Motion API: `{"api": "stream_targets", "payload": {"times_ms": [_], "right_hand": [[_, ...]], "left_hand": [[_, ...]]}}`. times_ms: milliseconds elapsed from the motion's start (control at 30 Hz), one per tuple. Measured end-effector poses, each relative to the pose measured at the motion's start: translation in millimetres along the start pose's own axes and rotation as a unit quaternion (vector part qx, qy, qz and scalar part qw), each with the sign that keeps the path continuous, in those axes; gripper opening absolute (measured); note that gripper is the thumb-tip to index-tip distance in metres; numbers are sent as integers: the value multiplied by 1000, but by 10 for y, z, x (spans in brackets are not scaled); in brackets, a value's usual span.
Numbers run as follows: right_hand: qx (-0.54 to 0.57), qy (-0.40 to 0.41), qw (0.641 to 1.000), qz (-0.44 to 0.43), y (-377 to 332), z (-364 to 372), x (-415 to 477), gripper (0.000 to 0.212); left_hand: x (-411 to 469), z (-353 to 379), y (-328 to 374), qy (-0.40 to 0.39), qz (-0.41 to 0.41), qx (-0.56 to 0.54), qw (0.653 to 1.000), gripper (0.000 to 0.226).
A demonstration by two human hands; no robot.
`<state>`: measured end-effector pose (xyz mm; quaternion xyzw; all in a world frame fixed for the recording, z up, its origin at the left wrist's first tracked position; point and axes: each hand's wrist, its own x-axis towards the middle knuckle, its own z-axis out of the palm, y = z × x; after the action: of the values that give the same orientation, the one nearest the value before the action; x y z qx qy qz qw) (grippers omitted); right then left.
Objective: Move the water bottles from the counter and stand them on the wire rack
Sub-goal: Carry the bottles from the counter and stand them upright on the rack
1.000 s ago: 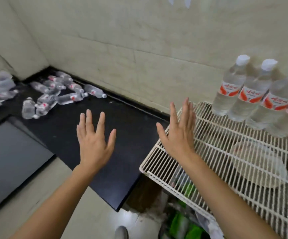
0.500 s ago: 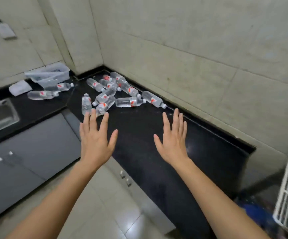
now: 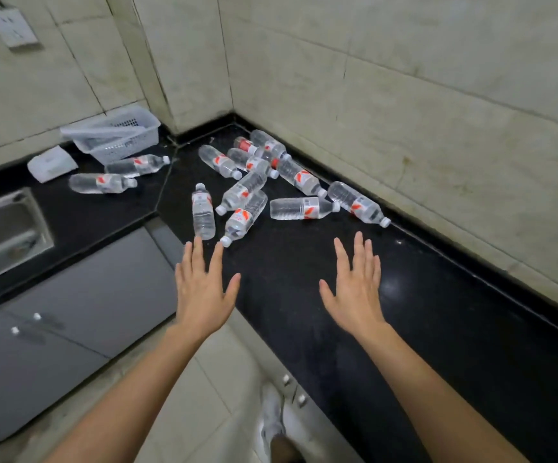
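both your hands are empty, fingers spread flat, palms down. left hand (image 3: 204, 295) hovers at the front edge of the worktop (image 3: 421, 312), fingertips just short of the nearest bottles. right hand (image 3: 354, 292) is over bare black worktop, further from the pile.

nearest targets: one bottle (image 3: 203, 212) lies pointing away from you, cap at the far end, base toward your left fingertips. just right of it a second bottle (image 3: 244, 217) lies diagonal, cap toward you, close to your left index finger. either is a left-hand pick.

next out: a bottle lying crosswise (image 3: 301, 208), cap to the right, label mid-body. best candidate for the right hand, clear on the near side. beyond it one more bottle (image 3: 357, 203) lies along the wall, cap toward the right.

far corner: a heap of bottles (image 3: 254, 158), touching and overlapping. leave it until the loose ones are gone; pulling one may roll the rest.

far left, past the worktop seam: two more bottles (image 3: 104, 183) lying near a white plastic basket (image 3: 117, 135) and the sink (image 3: 7, 228).

handling, my read: they look full, clear water, caps on, so moderately heavy and they roll freely on the polished stone. thin ribbed plastic, will dent if squeezed hard. grip around the middle at the label band, thumb opposite fingers, not by the cap. not fragile.

wire rack is not in view, so you need to turn to it once you have a bottle.
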<state>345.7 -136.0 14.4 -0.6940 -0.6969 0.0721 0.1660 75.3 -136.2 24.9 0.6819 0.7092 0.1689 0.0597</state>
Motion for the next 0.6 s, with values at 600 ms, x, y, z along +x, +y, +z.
{"api": "stream_targets", "payload": {"times_ms": [600], "right_hand": [[48, -181, 981, -56, -908, 1124, 2426, 72]], "left_hand": [[2976, 524, -1257, -145, -272, -161, 937, 93]]}}
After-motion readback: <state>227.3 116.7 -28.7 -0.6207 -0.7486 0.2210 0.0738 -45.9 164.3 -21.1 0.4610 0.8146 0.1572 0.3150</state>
